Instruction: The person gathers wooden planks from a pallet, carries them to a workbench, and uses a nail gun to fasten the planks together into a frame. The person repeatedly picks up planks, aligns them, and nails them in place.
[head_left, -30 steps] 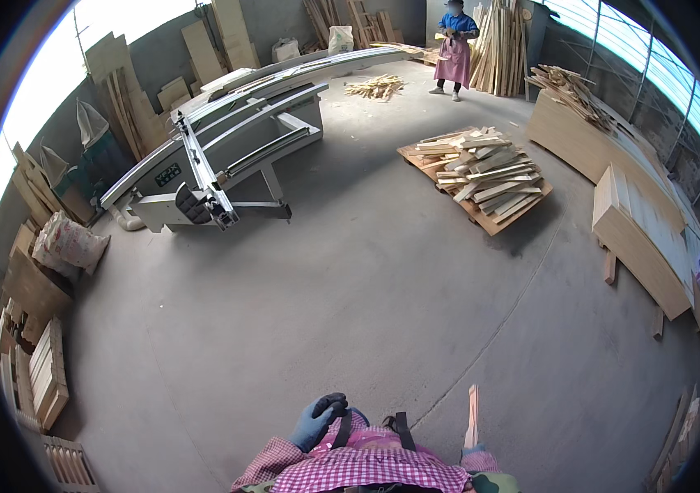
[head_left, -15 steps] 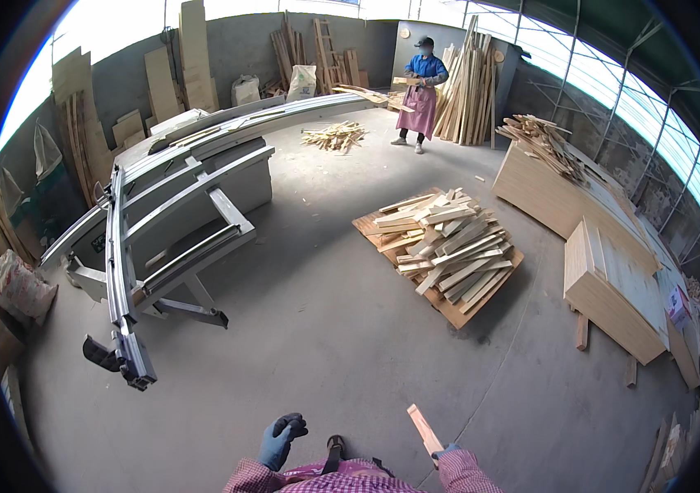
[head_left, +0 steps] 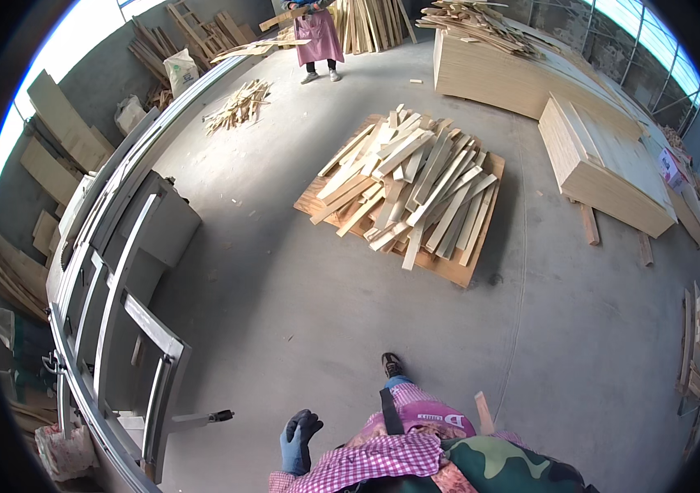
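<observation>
At far left stands a grey metal machine with long silvery rails (head_left: 167,222). Next comes the blue-and-black gloved left hand (head_left: 297,441), loosely curled, half open and apparently empty. Beyond it, a heap of pale sawn wooden sticks (head_left: 417,181) lies on a flat brown wooden board (head_left: 309,200). Nearer and further right, one slim pinkish wooden strip (head_left: 484,413) juts up — the right hand is hidden by green camouflage-patterned cloth (head_left: 502,468), so its grip cannot be told. The step in hand looks like carrying this strip on foot; the next move calls for a steady hold — and careful footing.
</observation>
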Motion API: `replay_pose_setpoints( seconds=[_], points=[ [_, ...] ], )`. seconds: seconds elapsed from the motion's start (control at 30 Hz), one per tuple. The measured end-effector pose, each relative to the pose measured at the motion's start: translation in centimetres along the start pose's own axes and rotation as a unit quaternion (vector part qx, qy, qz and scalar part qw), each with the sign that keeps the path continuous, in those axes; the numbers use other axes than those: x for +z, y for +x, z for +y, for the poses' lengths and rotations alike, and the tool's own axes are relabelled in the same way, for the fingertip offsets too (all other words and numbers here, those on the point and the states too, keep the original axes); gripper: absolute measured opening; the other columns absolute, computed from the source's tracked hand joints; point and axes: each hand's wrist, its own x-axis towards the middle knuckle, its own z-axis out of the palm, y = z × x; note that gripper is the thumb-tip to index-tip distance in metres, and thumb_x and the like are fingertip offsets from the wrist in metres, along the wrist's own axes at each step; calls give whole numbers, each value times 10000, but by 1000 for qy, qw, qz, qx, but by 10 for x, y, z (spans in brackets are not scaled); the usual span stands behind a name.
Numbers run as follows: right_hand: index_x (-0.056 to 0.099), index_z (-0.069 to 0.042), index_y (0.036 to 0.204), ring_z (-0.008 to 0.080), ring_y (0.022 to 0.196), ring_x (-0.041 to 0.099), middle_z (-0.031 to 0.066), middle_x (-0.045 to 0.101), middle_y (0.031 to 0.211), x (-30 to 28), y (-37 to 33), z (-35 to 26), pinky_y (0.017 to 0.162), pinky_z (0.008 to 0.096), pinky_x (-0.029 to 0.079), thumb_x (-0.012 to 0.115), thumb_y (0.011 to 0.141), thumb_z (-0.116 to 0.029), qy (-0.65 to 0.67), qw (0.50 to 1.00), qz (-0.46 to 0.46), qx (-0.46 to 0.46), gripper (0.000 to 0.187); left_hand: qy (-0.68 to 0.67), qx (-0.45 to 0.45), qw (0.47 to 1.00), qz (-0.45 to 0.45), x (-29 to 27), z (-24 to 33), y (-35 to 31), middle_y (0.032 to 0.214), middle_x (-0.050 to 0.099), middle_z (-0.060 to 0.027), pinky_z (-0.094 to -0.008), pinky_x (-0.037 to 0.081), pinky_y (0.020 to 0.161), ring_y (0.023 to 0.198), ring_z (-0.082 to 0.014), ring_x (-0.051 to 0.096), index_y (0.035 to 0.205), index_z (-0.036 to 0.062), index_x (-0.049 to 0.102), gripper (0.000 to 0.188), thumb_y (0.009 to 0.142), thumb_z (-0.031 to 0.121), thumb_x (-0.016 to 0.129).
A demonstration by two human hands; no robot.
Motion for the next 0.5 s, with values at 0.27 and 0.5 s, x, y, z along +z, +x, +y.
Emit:
replay_pose_setpoints(
  seconds=[0.27, 0.5],
  points=[
    [476, -52, 1244, 381, 1003, 584, 260, 591, 1081, -84, 94, -442, 856, 445, 459, 597, 770, -311, -116, 943, 90, -298, 554, -36, 171, 981, 89, 15, 113, 131, 975, 624, -157, -384, 536, 806, 896, -249, 623, 1095, -37, 559, 287, 887, 161, 574],
    [410, -103, 1307, 331, 1109, 532, 180, 548, 1212, -111, 40, -734, 942, 395, 424, 614, 806, -303, -50, 928, 105, -353, 577, 149, 197, 967, 68, -26, 171, 302, 959, 598, -132, -379, 559, 743, 891, -227, 607, 1055, -9, 562, 300, 826, 164, 649]
  ],
)
